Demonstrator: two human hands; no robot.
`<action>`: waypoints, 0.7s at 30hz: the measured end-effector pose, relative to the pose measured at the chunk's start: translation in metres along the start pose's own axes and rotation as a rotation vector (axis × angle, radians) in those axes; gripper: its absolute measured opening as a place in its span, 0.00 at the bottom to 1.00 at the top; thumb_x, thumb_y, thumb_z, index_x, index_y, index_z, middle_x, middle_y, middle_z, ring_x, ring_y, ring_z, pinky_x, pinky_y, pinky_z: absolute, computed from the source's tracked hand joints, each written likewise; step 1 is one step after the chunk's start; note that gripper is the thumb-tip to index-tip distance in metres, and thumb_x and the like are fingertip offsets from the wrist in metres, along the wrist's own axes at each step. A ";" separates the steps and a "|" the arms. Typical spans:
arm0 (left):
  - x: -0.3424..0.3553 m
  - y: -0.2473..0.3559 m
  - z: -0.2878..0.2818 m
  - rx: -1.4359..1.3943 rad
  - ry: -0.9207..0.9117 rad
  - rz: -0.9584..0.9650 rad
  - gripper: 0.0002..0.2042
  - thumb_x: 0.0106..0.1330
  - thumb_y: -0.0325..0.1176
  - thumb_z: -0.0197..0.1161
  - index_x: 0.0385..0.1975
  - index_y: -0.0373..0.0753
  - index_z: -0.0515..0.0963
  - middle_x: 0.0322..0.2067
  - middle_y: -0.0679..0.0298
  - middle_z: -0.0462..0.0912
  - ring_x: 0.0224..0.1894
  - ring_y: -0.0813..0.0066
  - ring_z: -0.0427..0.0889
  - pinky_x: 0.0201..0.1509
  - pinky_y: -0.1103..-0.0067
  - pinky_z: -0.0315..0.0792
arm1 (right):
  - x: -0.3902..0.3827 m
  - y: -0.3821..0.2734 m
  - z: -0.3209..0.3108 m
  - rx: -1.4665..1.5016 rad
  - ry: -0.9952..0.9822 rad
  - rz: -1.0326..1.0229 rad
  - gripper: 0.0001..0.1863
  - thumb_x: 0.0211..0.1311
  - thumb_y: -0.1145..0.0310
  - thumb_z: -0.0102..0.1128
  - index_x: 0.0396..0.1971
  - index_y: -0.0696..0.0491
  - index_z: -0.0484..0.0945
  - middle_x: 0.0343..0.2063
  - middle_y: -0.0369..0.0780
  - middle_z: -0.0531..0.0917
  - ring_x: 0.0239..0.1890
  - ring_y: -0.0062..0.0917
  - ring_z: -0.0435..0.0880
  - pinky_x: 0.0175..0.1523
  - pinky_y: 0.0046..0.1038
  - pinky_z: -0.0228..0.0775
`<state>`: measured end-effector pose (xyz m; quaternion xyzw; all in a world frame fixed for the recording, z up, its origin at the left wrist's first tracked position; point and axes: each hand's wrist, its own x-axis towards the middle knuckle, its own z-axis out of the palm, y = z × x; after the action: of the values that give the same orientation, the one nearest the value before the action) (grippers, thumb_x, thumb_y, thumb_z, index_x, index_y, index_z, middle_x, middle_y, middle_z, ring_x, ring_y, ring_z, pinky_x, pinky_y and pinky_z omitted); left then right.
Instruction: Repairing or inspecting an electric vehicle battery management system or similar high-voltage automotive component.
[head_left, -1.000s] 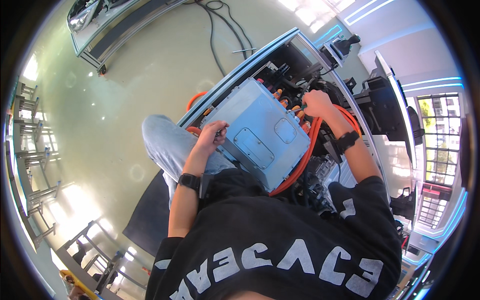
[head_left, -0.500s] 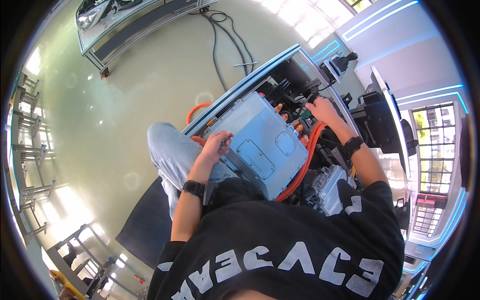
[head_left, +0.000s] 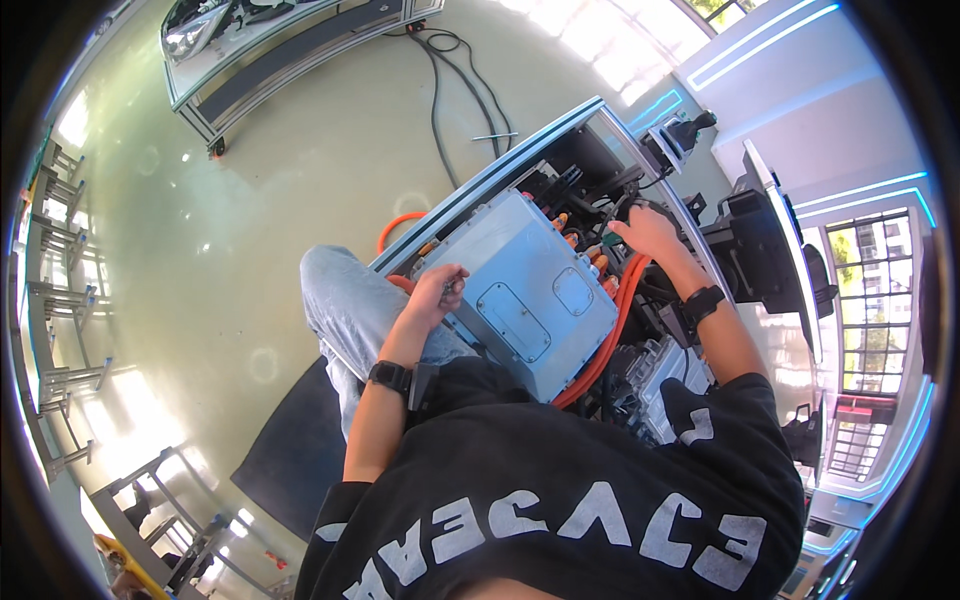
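A light blue-grey metal box (head_left: 535,245) with two bolted cover plates sits in an aluminium-framed stand in front of me. My left hand (head_left: 440,292) is closed at the box's left edge, with a small dark metallic piece between its fingers, too small to name. To the box's far right my right hand (head_left: 650,233) reaches in among black cables and connectors. Its thumb points left and its fingers curl; what they grip is hidden. Orange connectors (head_left: 572,240) line the box's right side, and thick orange cables (head_left: 622,312) curve around its near right corner.
The stand's aluminium rail (head_left: 500,165) runs along the far left side. A silver cast unit (head_left: 665,385) lies close to my right arm. A lever on a bracket (head_left: 680,138) and a black monitor-like panel (head_left: 755,235) stand to the right. Black cables (head_left: 440,105) trail over the floor.
The view has shifted slightly. My right hand has turned a little and dropped slightly among the cables. The left hand stays at the box's edge.
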<state>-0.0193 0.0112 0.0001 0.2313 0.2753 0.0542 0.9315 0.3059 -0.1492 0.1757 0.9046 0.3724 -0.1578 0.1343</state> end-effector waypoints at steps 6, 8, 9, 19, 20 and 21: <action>0.007 0.000 -0.001 -0.139 0.007 -0.024 0.16 0.69 0.43 0.46 0.33 0.33 0.72 0.22 0.63 0.72 0.19 0.79 0.65 0.21 0.84 0.59 | 0.004 0.026 0.009 0.089 0.175 -0.561 0.17 0.57 0.58 0.60 0.36 0.57 0.72 0.40 0.46 0.72 0.43 0.44 0.77 0.47 0.40 0.70; 0.010 0.001 0.001 -0.153 0.012 -0.030 0.17 0.69 0.43 0.46 0.34 0.33 0.72 0.23 0.62 0.73 0.20 0.78 0.67 0.21 0.84 0.60 | 0.006 0.024 0.010 0.113 0.179 -0.585 0.17 0.56 0.59 0.60 0.37 0.57 0.72 0.40 0.46 0.72 0.44 0.44 0.77 0.46 0.39 0.70; 0.010 0.002 0.004 -0.147 0.040 -0.022 0.17 0.69 0.43 0.46 0.34 0.33 0.72 0.24 0.61 0.74 0.21 0.77 0.68 0.21 0.83 0.61 | 0.007 0.019 0.007 0.108 0.128 -0.347 0.16 0.54 0.62 0.62 0.37 0.56 0.72 0.41 0.46 0.72 0.44 0.44 0.76 0.47 0.39 0.69; 0.004 -0.001 0.002 -0.086 0.101 -0.007 0.14 0.67 0.41 0.50 0.32 0.35 0.74 0.23 0.62 0.78 0.20 0.79 0.73 0.21 0.83 0.68 | 0.001 0.018 0.011 0.120 0.252 -0.269 0.15 0.60 0.59 0.57 0.36 0.57 0.73 0.27 0.53 0.79 0.35 0.52 0.78 0.38 0.48 0.69; 0.004 -0.002 0.004 -0.082 0.104 -0.022 0.14 0.67 0.41 0.49 0.32 0.36 0.74 0.23 0.63 0.78 0.20 0.79 0.73 0.20 0.83 0.67 | 0.003 0.023 0.020 0.068 0.327 -0.275 0.20 0.63 0.53 0.51 0.32 0.58 0.72 0.24 0.55 0.79 0.31 0.52 0.79 0.36 0.50 0.69; 0.002 -0.002 0.005 -0.063 0.103 -0.015 0.14 0.68 0.41 0.48 0.33 0.35 0.74 0.23 0.63 0.78 0.20 0.80 0.73 0.20 0.83 0.67 | -0.002 0.017 0.015 0.027 0.277 -0.213 0.21 0.62 0.53 0.52 0.31 0.59 0.73 0.26 0.55 0.80 0.33 0.52 0.79 0.38 0.49 0.70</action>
<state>-0.0152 0.0079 0.0019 0.1966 0.3230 0.0679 0.9233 0.3142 -0.1673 0.1648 0.8749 0.4788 -0.0499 0.0522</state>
